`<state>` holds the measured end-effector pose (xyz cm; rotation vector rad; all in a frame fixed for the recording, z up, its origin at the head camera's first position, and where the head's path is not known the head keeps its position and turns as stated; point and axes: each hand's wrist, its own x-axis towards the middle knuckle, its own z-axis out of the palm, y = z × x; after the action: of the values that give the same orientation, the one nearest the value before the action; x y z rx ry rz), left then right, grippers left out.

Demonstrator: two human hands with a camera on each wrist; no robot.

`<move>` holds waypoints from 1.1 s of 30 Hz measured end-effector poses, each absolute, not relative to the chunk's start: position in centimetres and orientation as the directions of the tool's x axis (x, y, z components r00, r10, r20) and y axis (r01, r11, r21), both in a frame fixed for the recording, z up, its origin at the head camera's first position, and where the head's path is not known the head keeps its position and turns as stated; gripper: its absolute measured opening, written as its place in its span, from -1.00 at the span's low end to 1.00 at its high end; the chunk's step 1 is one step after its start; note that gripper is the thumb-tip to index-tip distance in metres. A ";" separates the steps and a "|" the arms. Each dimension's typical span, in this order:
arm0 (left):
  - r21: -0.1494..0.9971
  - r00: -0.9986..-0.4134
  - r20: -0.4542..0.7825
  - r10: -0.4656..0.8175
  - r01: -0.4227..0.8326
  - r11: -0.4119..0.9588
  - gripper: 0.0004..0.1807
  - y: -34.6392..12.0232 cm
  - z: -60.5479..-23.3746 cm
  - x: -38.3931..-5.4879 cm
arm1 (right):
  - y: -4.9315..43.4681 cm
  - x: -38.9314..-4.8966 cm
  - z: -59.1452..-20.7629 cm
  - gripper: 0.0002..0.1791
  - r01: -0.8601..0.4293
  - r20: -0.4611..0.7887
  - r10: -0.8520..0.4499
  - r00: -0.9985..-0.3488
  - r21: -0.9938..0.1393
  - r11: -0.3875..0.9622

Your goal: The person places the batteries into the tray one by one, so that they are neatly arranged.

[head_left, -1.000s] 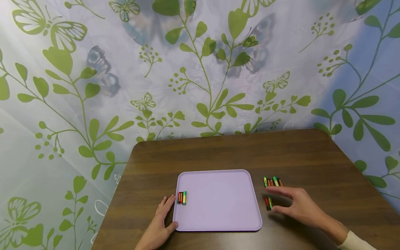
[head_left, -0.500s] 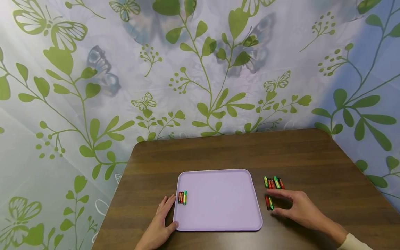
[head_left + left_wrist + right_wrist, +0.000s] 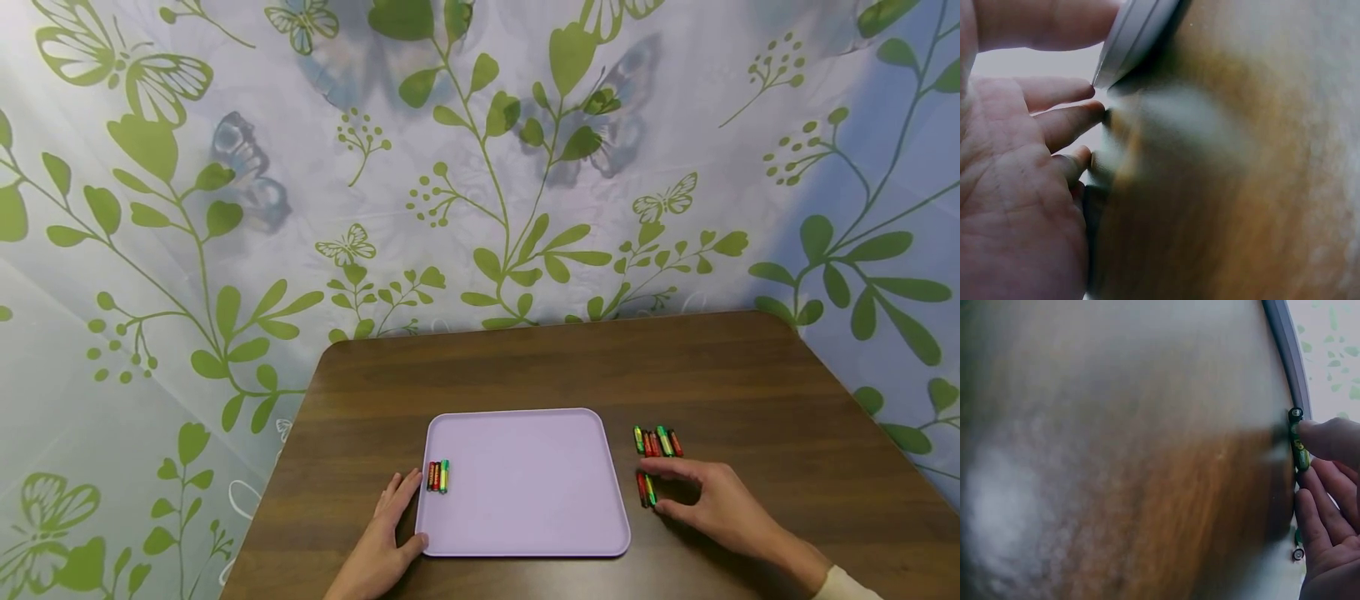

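My right hand (image 3: 720,504) is at the right of the lilac tray (image 3: 525,546), thumb and fingers around a green battery (image 3: 651,490). In the right wrist view, the thumb lies on this green battery (image 3: 1299,447) and fingertips meet its other end. A red and black battery (image 3: 642,490) lies right beside it. My left hand (image 3: 382,537) rests at the tray's left edge, thumb at the rim and fingers extended on the table. Inside the tray, near that edge, two red batteries (image 3: 433,477) and a green and yellow battery (image 3: 444,477) stand in a row.
Behind the right hand, a row of several red and green batteries (image 3: 654,442) lies on the brown wooden table (image 3: 480,367). A patterned curtain (image 3: 480,167) with leaves and butterflies hangs right behind the table.
My right hand has closed in slightly on the pair of batteries, its fingers coming around the green battery. The left hand and the tray stay in place.
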<state>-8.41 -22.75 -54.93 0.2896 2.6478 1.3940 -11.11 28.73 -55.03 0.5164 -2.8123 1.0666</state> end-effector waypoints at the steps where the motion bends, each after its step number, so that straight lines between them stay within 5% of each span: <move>1: 0.826 -0.972 -0.029 0.233 0.108 0.553 -0.02 -22.7 -54.9 -8.4 | 28.7 -11.1 -55.1 -0.38 -0.348 0.211 -0.279 -0.937 -0.625 0.699; 15: 0.826 -0.972 -0.028 0.234 0.109 0.553 -0.03 -22.7 -54.9 -8.4 | 28.7 -11.3 -54.2 -0.40 -0.313 0.157 -0.277 -0.948 -0.614 0.724; 24: 0.832 -0.972 -0.023 0.235 0.112 0.543 -0.03 -22.7 -54.9 -8.3 | 27.3 -12.4 -53.7 -0.42 -0.497 0.332 -0.369 -0.868 -0.577 0.649; 33: 0.822 -0.973 -0.020 0.230 0.115 0.557 -0.03 -22.8 -55.1 -8.4 | 24.4 -14.3 -52.6 -0.42 -0.578 0.337 -0.479 -0.811 -0.592 0.562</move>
<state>-8.43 -22.80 -55.08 0.2970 2.6601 1.3912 -14.31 24.35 -52.62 0.9029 -2.6527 1.0828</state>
